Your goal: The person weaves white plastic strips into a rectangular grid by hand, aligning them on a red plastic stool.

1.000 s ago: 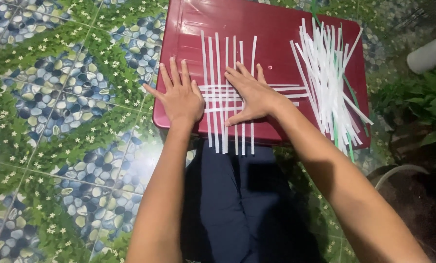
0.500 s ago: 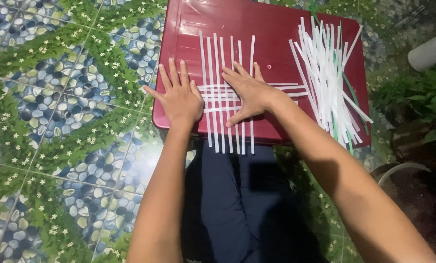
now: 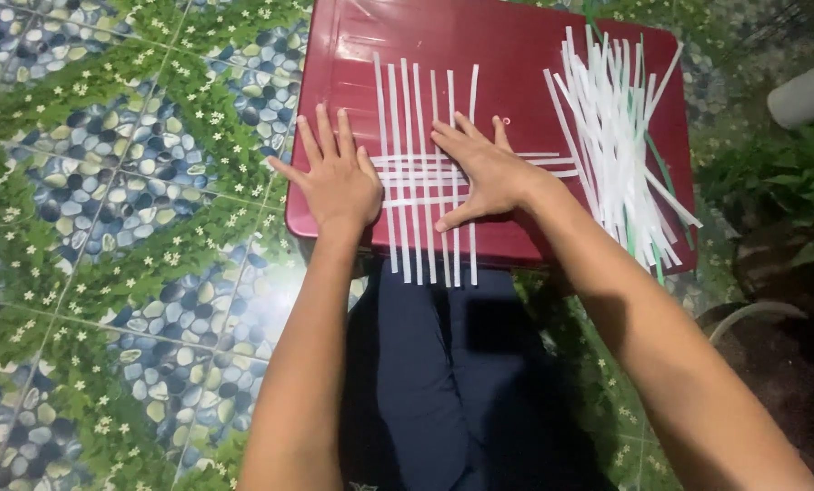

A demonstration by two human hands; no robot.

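The woven lattice of white strips lies mid-worktop; pressed flat by the left hand at 9 o'clock and right hand at 3 o'clock, both spread, gripping nothing; strips judged light, flimsy, slippery, best pinned at crossings; loose strips lie further toward 3 o'clock

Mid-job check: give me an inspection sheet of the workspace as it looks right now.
Surface: red lid over the lap, on a patterned floor.
Job's things: woven white strips, uprights crossed by a few horizontals.
Clutter: loose strips piled on the lid's right.
Grippers: left hand flat at the weave's left edge; right hand flat on the weave.
Cables: nothing seen.
Surroundings: plants and white pipe at right.
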